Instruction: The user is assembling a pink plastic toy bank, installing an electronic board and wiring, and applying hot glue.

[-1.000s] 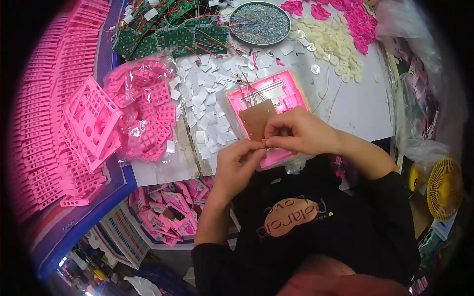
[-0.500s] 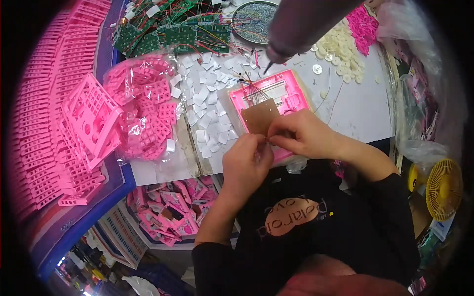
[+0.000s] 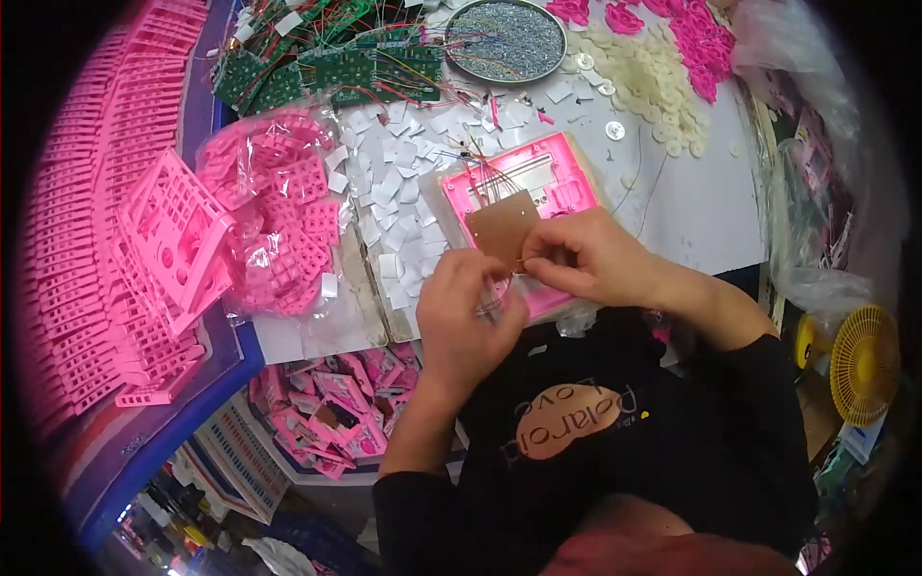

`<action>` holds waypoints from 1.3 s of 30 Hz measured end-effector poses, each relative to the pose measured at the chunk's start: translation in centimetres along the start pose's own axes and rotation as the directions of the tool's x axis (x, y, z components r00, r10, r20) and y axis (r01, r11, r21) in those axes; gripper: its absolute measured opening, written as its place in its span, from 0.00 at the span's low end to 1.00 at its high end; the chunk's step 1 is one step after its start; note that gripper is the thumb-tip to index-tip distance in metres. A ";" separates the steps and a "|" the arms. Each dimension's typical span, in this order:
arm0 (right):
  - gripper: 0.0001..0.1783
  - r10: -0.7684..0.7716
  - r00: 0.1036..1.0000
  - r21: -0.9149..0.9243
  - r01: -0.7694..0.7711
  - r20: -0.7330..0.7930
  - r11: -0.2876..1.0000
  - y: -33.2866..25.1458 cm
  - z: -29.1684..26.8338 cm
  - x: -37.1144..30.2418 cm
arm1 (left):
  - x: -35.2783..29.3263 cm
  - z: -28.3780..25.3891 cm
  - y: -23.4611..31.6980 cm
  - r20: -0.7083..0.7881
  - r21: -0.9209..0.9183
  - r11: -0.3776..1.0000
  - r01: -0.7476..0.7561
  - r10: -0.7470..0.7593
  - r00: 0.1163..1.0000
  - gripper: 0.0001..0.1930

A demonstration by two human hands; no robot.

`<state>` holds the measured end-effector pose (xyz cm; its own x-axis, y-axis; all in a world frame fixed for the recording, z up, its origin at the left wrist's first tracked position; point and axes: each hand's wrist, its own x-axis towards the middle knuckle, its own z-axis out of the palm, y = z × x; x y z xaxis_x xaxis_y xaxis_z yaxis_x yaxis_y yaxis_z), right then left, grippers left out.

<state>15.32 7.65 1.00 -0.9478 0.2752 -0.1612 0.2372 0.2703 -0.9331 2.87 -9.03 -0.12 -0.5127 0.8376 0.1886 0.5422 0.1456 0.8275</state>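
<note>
A pink plastic casing (image 3: 573,180) lies in front of me with thin coloured wires (image 3: 490,173) at its upper left. Over its middle rests a brown circuit board (image 3: 503,230), bare side up. At the board's near right edge, my right hand (image 3: 588,254) pinches thumb and forefinger together on something too small to make out. My left hand (image 3: 468,312) is beside the board's near left corner, fingers curled and thumb apart from them. A few thin strands show between its thumb and fingers; what they belong to is hidden.
Left of the casing lie scattered white paper pieces (image 3: 389,187) and a bag of pink keypads (image 3: 279,216). Pink casings (image 3: 178,240) stand further left. Behind are green circuit boards (image 3: 331,75), a dish of screws (image 3: 505,40) and cream discs (image 3: 663,91). A yellow fan (image 3: 862,365) stands right.
The dark screwdriver-like tool that hung over the casing is out of view. My left hand has shifted slightly left, its thumb and fingers wider apart. The right hand keeps its pinch.
</note>
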 end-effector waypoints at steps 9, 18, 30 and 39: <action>0.07 -0.006 1.000 -0.089 0.005 -0.012 0.996 0.0 0.1 -0.3 | -0.4 0.5 -0.6 0.052 -0.008 1.000 -0.024 0.024 0.998 0.07; 0.08 -0.323 0.902 -0.150 0.291 -0.288 0.945 0.3 2.8 -1.7 | -1.0 1.2 0.0 -0.063 -0.025 0.998 -0.052 0.050 0.997 0.05; 0.11 -0.599 0.801 -0.468 0.530 0.002 0.707 1.7 2.2 -1.7 | 0.9 -1.5 -1.0 0.440 -0.435 0.695 0.573 -0.391 0.808 0.07; 0.15 -0.653 0.751 -0.668 0.537 0.099 0.516 2.8 2.4 -1.6 | -0.6 0.6 -1.9 0.051 0.065 0.967 -0.246 0.243 0.969 0.09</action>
<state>17.00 5.73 -2.18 -0.8876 -0.0611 0.4566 -0.2439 0.9032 -0.3532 2.60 -9.50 -2.11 -0.3314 0.8734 0.3568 0.6938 -0.0306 0.7195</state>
